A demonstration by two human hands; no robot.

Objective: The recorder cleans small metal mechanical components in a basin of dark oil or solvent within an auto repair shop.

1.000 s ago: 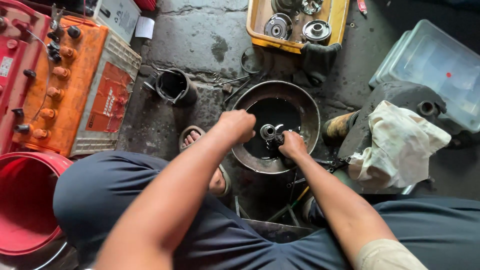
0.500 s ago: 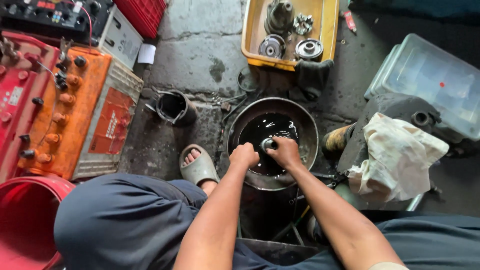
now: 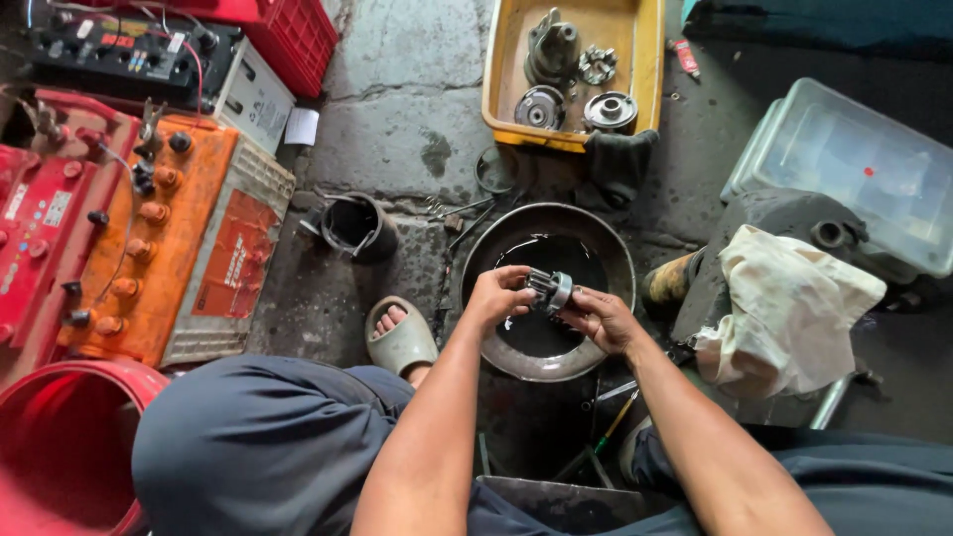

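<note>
Both of my hands hold a small metal gear-like part [image 3: 549, 290] above a round metal pan [image 3: 620, 260] that has dark liquid in its bottom. My left hand [image 3: 496, 295] grips the part's left end. My right hand [image 3: 599, 318] closes on it from the right and below. The part is greasy, with a toothed end and a shiny collar. The pan rests on the stained concrete floor between my knees.
A yellow tray [image 3: 503, 79] with several metal parts lies beyond the pan. Orange and red batteries [image 3: 149, 248] stand at the left, a red bucket [image 3: 50, 447] at the lower left. A small black can [image 3: 357, 226], a white rag [image 3: 784, 308] and a clear plastic bin [image 3: 864, 169] surround the pan.
My hands have lifted the metal part out of the pan and drawn it a little toward me. The view has shifted, showing more of the yellow tray and batteries.
</note>
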